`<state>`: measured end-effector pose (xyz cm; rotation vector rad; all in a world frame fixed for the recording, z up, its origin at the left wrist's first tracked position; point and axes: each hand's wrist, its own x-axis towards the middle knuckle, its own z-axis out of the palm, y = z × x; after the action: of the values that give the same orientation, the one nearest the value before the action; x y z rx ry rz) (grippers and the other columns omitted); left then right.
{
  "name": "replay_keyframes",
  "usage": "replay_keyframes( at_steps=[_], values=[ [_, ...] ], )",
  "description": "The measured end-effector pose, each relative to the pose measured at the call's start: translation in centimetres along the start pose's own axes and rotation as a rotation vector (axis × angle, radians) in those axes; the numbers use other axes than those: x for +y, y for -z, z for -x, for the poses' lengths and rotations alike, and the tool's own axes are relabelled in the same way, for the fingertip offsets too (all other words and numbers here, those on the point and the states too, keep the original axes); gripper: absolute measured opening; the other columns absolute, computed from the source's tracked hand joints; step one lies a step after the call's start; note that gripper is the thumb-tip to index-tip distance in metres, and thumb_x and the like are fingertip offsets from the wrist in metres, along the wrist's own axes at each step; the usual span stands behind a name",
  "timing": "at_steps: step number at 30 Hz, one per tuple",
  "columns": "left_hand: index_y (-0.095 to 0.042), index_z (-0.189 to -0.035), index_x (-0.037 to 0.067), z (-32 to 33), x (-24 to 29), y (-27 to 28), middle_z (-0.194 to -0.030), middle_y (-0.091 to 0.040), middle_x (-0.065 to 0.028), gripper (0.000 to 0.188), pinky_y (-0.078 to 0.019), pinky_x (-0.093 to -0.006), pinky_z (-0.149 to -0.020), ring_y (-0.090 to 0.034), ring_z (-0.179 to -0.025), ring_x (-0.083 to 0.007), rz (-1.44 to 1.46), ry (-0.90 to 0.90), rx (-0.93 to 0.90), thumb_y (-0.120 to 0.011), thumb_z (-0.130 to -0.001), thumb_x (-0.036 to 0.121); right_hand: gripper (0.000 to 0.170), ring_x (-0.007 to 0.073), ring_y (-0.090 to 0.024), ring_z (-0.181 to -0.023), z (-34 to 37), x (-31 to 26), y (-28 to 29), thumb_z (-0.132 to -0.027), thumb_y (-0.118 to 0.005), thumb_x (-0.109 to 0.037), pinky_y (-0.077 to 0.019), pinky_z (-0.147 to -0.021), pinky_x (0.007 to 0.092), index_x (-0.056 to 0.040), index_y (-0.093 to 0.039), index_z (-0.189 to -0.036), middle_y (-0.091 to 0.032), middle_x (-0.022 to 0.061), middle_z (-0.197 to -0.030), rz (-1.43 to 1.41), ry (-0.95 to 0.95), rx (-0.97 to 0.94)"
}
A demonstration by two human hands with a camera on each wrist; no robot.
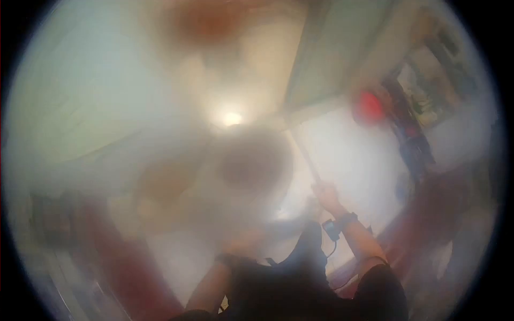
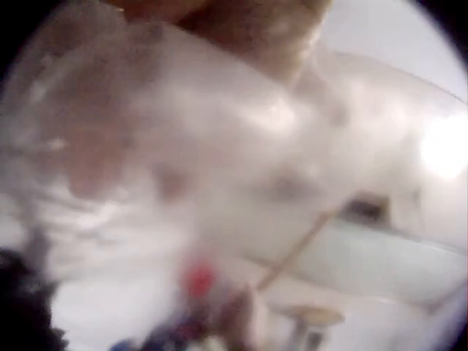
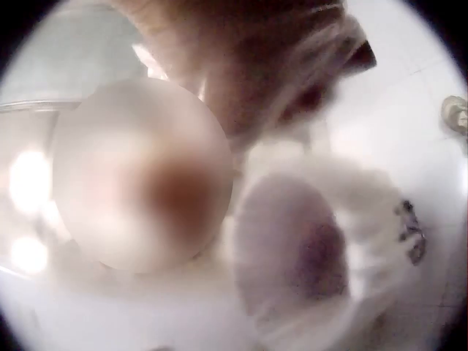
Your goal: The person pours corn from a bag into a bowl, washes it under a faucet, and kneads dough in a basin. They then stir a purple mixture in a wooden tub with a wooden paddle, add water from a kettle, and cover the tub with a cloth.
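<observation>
Haze blurs the head view. My right hand is at the lower end of a thin pale strip; whether it grips this strip, I cannot tell. My left hand is a smear low in the middle. Across the left wrist view, clear creased plastic spreads below the left hand, whose fingers are unclear. In the right wrist view, clear film covers part of the right hand. Below it lies whitish ruffled plastic around a round greyish area.
A bright light glows near the head view's middle. A red round blur is at the right, beside dark and coloured items. In the left wrist view, a thin brown stick slants by a pale panel.
</observation>
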<state>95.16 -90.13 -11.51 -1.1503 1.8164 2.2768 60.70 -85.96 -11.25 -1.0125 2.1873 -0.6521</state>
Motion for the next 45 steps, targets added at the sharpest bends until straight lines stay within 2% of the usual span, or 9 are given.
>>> replay_keyframes(
  at_steps=[10,14,18,26,28,35,38,43,45],
  values=[
    [-0.047,-0.117,0.01,-23.7,-7.2,-16.2,-0.119,-0.049,-0.01,0.03,-0.0435,-0.0379,-0.084,-0.047,-0.111,-0.0226,0.503,0.185,0.974,-0.046,-0.089,0.02,0.036,0.0342,-0.06,-0.076,-20.0,3.3,4.0,-0.072,-0.059,-0.033,-0.0473,-0.069,0.0411,-0.0027,-0.061,-0.093,-0.061,0.0213,-0.078,0.225,0.171,-0.56],
    [-0.043,-0.117,0.012,-28.0,1.2,-13.1,-0.121,-0.044,-0.0072,0.033,-0.0456,-0.0394,-0.076,-0.047,-0.106,-0.023,1.592,0.26,1.563,-0.053,-0.085,0.014,0.052,0.0364,-0.06,-0.079,-25.0,3.1,0.7,-0.07,-0.065,-0.037,-0.0475,-0.069,0.0418,0.0016,-0.053,-0.103,-0.061,0.0229,-0.083,0.196,0.351,-0.581],
    [-0.046,-0.095,0.01,-32.2,-7.5,-15.8,-0.087,-0.053,-0.0072,0.016,-0.0442,-0.0364,-0.062,-0.05,-0.074,-0.0188,1.898,-0.134,1.414,-0.057,-0.084,0.013,0.06,0.0351,-0.06,-0.079,-29.1,6.7,-3.6,-0.066,-0.071,-0.036,-0.0474,-0.069,0.0416,0.0005,-0.05,-0.109,-0.062,0.0217,-0.082,-0.026,0.494,-0.604],
    [-0.049,-0.079,0.006,-32.1,-8.4,-17.1,-0.054,-0.047,-0.0031,0.022,-0.0366,-0.0259,-0.041,-0.042,-0.043,-0.0121,0.454,0.415,1.551,-0.049,-0.089,0.026,0.033,0.0344,-0.059,-0.07,-30.4,1.5,-4.3,-0.075,-0.061,-0.031,-0.0458,-0.062,0.0418,-0.0004,-0.06,-0.087,-0.058,0.0236,-0.073,0.312,0.542,-0.852],
    [-0.049,-0.083,0.007,-30.8,-0.9,-15.6,-0.059,-0.049,-0.0032,0.022,-0.0373,-0.0251,-0.041,-0.042,-0.045,-0.0109,0.883,0.609,1.455,-0.048,-0.09,0.027,0.032,0.0342,-0.057,-0.06,-32.3,2.8,-4.6,-0.078,-0.057,-0.031,-0.0448,-0.057,0.0406,-0.0023,-0.06,-0.091,-0.056,0.0243,-0.067,0.342,0.741,-0.85],
    [-0.051,-0.089,0.006,-23.6,8.9,-15.4,-0.069,-0.052,-0.0033,0.018,-0.0398,-0.0249,-0.043,-0.05,-0.055,-0.0128,1.541,-0.042,1.72,-0.049,-0.089,0.024,0.024,0.0178,-0.051,-0.05,-33.5,-4.5,-1.5,-0.075,-0.054,-0.022,-0.0408,-0.049,0.0345,0.0015,-0.055,-0.07,-0.051,0.0092,-0.053,0.173,0.215,-1.119],
    [-0.051,-0.087,0.009,-19.4,18.3,-11.1,-0.06,-0.048,-0.001,0.015,-0.0347,-0.021,-0.035,-0.043,-0.043,-0.0111,1.536,-0.16,1.973,-0.05,-0.088,0.023,0.023,0.0166,-0.043,-0.05,-32.5,-11.3,2.7,-0.076,-0.052,-0.02,-0.037,-0.048,0.0356,0.0014,-0.05,-0.068,-0.046,0.0102,-0.053,0.067,0.41,-1.204],
    [-0.056,-0.095,0.005,-23.0,13.4,-19.0,-0.066,-0.056,-0.0049,0.019,-0.0418,-0.026,-0.039,-0.05,-0.046,-0.0146,1.691,0.247,1.987,-0.05,-0.086,0.021,0.026,0.0189,-0.047,-0.05,-35.6,-8.3,3.1,-0.074,-0.053,-0.022,-0.0392,-0.049,0.0352,0.0016,-0.052,-0.064,-0.046,0.0109,-0.051,0.21,0.376,-1.199],
    [-0.056,-0.099,0.004,-24.4,14.6,-19.9,-0.074,-0.059,-0.0071,0.024,-0.047,-0.027,-0.048,-0.056,-0.058,-0.0164,1.889,0.003,2.048,-0.054,-0.084,0.023,0.026,0.0177,-0.045,-0.048,-37.2,-8.0,3.1,-0.074,-0.053,-0.022,-0.0387,-0.047,0.035,0.0022,-0.052,-0.064,-0.047,0.0099,-0.051,0.286,0.599,-1.251]
  ],
)
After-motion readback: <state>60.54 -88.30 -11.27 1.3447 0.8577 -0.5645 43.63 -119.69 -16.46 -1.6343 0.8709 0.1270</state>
